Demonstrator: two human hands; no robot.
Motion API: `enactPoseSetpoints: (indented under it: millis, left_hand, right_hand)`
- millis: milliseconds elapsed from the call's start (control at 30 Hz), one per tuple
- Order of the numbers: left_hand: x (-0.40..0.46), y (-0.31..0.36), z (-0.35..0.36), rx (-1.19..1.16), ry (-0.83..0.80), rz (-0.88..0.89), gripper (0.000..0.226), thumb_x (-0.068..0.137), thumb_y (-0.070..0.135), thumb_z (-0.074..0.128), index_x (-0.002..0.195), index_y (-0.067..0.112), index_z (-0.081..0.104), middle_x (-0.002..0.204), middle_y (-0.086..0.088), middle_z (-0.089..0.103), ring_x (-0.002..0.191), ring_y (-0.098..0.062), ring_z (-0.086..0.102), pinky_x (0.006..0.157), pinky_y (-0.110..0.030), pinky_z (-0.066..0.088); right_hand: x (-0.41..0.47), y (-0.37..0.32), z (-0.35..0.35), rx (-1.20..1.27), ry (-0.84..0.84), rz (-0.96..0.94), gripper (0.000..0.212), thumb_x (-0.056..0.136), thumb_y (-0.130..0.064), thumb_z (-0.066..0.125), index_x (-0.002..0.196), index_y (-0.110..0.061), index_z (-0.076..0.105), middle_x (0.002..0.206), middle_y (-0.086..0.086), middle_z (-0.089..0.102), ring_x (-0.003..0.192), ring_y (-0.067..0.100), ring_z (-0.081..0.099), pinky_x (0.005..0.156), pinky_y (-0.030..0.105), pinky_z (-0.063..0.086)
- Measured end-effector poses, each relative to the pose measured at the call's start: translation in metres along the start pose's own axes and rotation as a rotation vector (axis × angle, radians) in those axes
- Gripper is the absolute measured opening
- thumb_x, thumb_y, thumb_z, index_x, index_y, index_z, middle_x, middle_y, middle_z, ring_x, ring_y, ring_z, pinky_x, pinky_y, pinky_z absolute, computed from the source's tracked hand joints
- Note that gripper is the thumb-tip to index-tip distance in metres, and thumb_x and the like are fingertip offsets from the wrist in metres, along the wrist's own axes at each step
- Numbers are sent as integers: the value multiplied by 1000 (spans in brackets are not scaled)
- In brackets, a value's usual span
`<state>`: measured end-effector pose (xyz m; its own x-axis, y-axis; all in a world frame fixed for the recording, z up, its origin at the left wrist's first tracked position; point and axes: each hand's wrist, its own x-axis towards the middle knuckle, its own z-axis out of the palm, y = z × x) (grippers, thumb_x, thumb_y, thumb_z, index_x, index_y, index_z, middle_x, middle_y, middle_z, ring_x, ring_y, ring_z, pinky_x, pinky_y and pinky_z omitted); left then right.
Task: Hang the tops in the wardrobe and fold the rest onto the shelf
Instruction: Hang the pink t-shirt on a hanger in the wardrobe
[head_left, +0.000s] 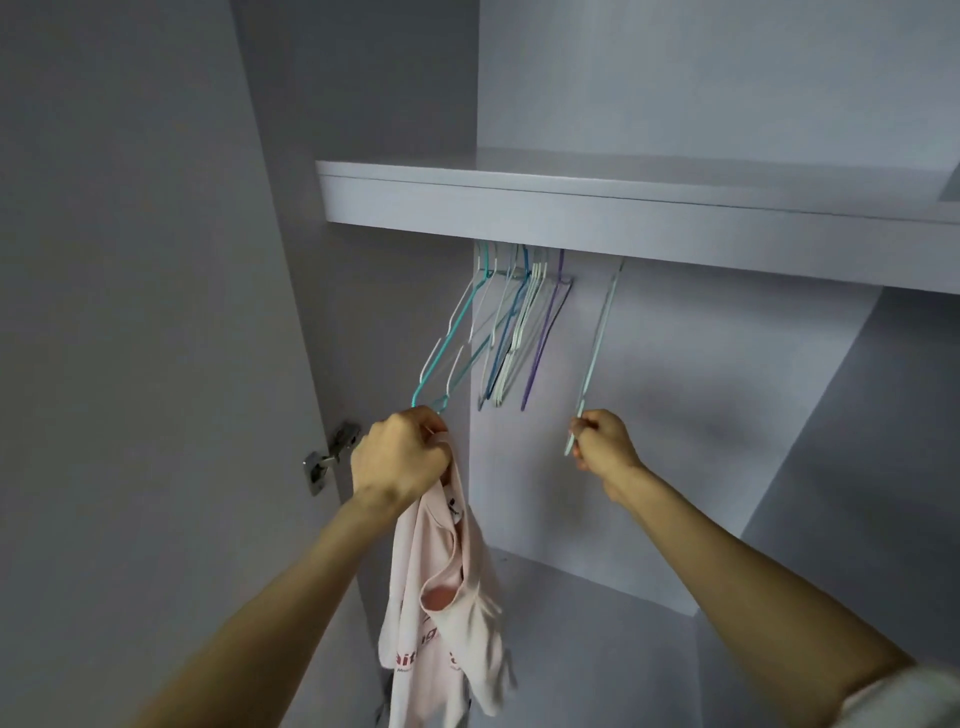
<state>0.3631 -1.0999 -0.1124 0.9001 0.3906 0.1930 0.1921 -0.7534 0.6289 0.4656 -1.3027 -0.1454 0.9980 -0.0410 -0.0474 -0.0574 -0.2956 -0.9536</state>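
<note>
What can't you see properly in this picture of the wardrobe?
- Head view: the rail that the hangers hook onto is hidden behind the shelf.
- The words on the pink top are lost in its folds and blur.
- The left hand covers how it grips the top and the teal hanger.
- The bottom picture edge cuts off the wardrobe floor.
- The right hand hides the pale hanger's lower end.

A pale grey shelf board is seen crossing the upper part of the view. Above it, a plain white back panel is shown. Below it, a second grey panel is lit softly, with a faint shadow cast on it. To the shelf board's left, an open door is carried on a metal hinge.
</note>
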Motion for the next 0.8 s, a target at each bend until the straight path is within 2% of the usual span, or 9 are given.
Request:
enactPoseSetpoints:
  millis: [167, 300, 367, 433, 500, 600, 700, 733, 800]
  left_hand:
    - [-48, 8, 13, -61, -50, -69, 23, 68, 20, 54, 83, 35, 64, 93, 3, 70, 93, -28, 61, 76, -32, 50]
    - [-90, 12, 28, -90, -71, -88, 21, 67, 22, 53, 74, 40, 59, 91, 4, 70, 93, -27, 61, 77, -33, 51]
    - [-104, 14, 32, -91, -77, -89, 24, 71, 17, 55, 71, 41, 57, 88, 6, 69, 92, -26, 61, 78, -34, 51]
    - [-115, 16, 35, -80, -78, -83, 27, 74, 14, 56, 70, 41, 57, 86, 6, 68, 91, -26, 61, 77, -34, 52]
    - [-123, 18, 38, -60, -84, -74, 26, 74, 14, 55, 74, 39, 60, 89, 5, 69, 92, -26, 61, 77, -33, 51]
    - [-129, 19, 41, -34, -92, -75, 23, 76, 17, 54, 85, 34, 66, 95, 2, 70, 95, -29, 61, 78, -32, 49]
    - [-129, 18, 44, -4, -64, -60, 25, 80, 19, 52, 97, 27, 67, 103, -3, 66, 97, -33, 59, 75, -31, 45]
    - [-129, 17, 45, 7, -44, -47, 26, 81, 18, 51, 101, 24, 67, 108, -6, 63, 97, -35, 58, 75, -32, 43]
    - [-128, 14, 45, 1, -11, -33, 27, 84, 18, 49, 105, 20, 65, 111, -10, 60, 96, -38, 57, 76, -34, 43]
  right_hand:
    - [-66, 51, -25, 105, -61, -24, 19, 97, 2, 37, 83, -6, 46, 71, 2, 54, 50, 13, 40, 37, 13, 33]
    - [-120, 103, -47, 155, -122, -74, 24, 96, 4, 39, 79, -12, 43, 74, 2, 62, 51, 7, 48, 42, 16, 35]
    - [-131, 119, -58, 161, -148, -63, 19, 93, 4, 46, 88, -15, 44, 65, 2, 64, 51, 6, 52, 47, 16, 37]
    - [-134, 121, -70, 132, -143, -37, 16, 92, -7, 55, 99, -20, 48, 55, 0, 64, 52, 7, 56, 54, 18, 40]
    - [-130, 119, -79, 133, -63, -25, 11, 93, -12, 55, 103, -16, 51, 53, 4, 60, 48, 11, 55, 51, 19, 42]
    - [-130, 117, -86, 146, 55, 33, 17, 96, 0, 38, 103, -6, 52, 62, 7, 47, 39, 9, 49, 41, 15, 42]
    - [-143, 121, -87, 58, -47, 58, 24, 99, -4, 31, 101, -8, 54, 62, 6, 43, 41, 14, 45, 39, 18, 40]
    - [-149, 122, -87, 43, -71, 16, 23, 100, -5, 32, 101, -7, 55, 60, 4, 42, 41, 13, 43, 39, 19, 38]
    - [-157, 117, -86, 77, -17, -107, 22, 99, -5, 36, 99, -7, 58, 56, 1, 39, 39, 10, 38, 39, 19, 35]
